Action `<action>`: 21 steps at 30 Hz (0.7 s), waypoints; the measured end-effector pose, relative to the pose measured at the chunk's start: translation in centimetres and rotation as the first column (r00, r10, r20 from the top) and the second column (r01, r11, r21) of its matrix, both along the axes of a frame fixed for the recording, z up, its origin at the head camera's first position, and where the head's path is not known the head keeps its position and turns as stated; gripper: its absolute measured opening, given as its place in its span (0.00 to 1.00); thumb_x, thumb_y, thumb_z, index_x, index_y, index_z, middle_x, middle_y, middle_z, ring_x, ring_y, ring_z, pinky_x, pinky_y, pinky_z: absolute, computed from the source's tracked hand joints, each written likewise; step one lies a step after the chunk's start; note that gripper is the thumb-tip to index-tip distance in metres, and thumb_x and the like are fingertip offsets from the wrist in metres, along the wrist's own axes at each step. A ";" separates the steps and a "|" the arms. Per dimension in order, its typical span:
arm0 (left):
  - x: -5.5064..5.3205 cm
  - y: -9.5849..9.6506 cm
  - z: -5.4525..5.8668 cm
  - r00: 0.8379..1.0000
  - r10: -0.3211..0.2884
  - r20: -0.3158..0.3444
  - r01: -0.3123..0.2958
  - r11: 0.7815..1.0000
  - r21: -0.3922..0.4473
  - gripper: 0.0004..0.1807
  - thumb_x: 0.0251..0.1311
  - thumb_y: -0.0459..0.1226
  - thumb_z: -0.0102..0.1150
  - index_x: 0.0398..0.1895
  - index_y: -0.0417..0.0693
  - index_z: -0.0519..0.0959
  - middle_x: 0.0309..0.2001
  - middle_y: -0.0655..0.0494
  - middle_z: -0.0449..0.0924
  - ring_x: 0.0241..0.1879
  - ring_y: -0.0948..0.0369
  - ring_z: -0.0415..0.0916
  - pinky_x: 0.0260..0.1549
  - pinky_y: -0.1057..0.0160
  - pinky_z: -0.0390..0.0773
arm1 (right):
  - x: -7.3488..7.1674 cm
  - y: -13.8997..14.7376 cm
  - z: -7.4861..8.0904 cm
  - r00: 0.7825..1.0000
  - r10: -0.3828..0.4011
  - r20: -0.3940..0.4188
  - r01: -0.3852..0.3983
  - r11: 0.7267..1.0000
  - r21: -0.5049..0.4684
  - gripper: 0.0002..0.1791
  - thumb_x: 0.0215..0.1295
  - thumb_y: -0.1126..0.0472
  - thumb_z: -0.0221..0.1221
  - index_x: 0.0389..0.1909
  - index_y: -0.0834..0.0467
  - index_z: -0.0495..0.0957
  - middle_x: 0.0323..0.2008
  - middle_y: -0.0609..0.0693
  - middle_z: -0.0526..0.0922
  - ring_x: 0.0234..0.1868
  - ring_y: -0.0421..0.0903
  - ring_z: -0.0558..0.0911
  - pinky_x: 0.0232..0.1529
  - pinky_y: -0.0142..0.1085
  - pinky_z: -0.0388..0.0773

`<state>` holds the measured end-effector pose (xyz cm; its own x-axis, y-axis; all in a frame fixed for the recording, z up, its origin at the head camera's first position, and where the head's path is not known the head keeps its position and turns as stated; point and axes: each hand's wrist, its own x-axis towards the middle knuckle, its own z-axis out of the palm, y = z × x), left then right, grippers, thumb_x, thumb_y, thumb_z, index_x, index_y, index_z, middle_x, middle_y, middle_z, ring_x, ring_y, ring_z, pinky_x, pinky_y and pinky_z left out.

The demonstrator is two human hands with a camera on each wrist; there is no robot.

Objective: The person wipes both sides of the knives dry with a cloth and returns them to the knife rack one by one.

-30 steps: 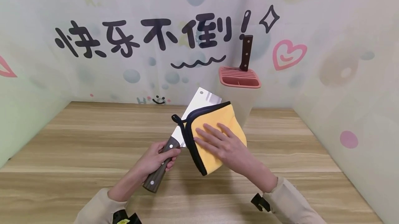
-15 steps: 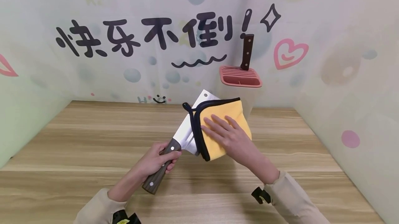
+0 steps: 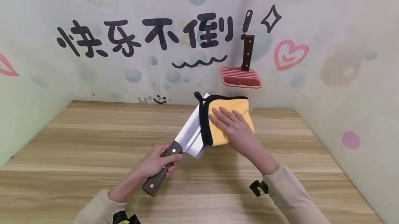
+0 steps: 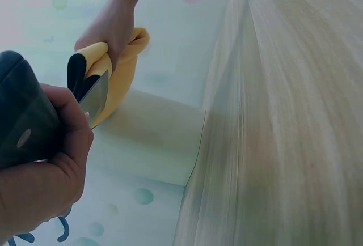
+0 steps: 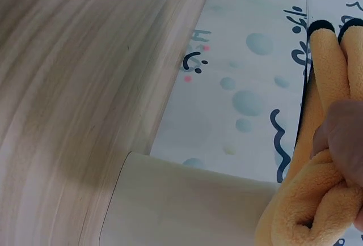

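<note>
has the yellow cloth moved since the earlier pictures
Yes: against the knife holder in the head view, the yellow cloth has shifted up and right, along the blade toward its far end.

Left sleeve (image 3: pixel 101 207): plain beige cloth, cuff ending short of the wrist. Right sleeve (image 3: pixel 292 196): same beige, lightly creased. Hands (image 3: pixel 160 161) bare. Left device (image 3: pixel 119 216): black, angular, yellow-green mark, partly cropped. Right device (image 3: pixel 255 187): black, blocky, yellowish mark.

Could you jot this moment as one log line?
left hand: grips cleaver | right hand: holds cloth over blade | holder: behind, knife in it
</note>
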<state>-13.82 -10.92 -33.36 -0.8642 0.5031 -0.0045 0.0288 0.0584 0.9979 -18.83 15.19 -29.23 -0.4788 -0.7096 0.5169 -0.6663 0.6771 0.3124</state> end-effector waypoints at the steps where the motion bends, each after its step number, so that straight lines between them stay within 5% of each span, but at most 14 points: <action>1: 0.0 0.0 0.0 1.000 -0.002 0.001 0.002 1.000 -0.001 0.17 0.59 0.36 0.53 0.33 0.25 0.66 0.19 0.56 0.67 0.14 0.69 0.65 0.14 0.74 0.69 | -0.1 0.1 0.0 1.000 -0.008 0.009 0.008 1.000 -0.001 0.31 0.49 0.73 0.60 0.58 0.56 0.68 0.58 0.54 0.69 0.60 0.52 0.66 0.54 0.50 0.66; 21: 0.2 -0.4 0.0 0.999 -0.049 0.000 0.049 0.999 -0.001 0.17 0.59 0.35 0.52 0.36 0.24 0.66 0.20 0.55 0.67 0.14 0.69 0.65 0.14 0.73 0.69 | -0.4 0.5 0.3 0.994 -0.092 0.061 0.094 0.995 -0.028 0.30 0.50 0.74 0.59 0.57 0.58 0.68 0.59 0.56 0.68 0.60 0.54 0.66 0.54 0.51 0.66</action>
